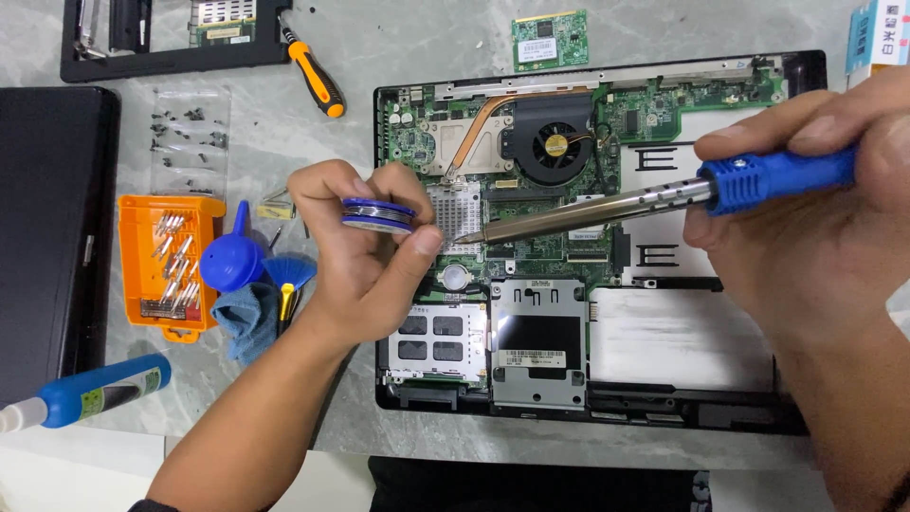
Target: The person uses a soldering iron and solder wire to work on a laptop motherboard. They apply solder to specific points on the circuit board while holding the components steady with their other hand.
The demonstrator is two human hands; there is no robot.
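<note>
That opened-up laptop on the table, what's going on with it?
A person is bent over an opened laptop with its circuit board bare. The right hand holds a soldering iron with a blue handle, its tip down on the board beside a square silver grid. The left hand holds a small spool of solder wire right next to that tip. Off to the left lie an orange box of screwdriver bits, a blue air blower and an orange-handled screwdriver.
</note>
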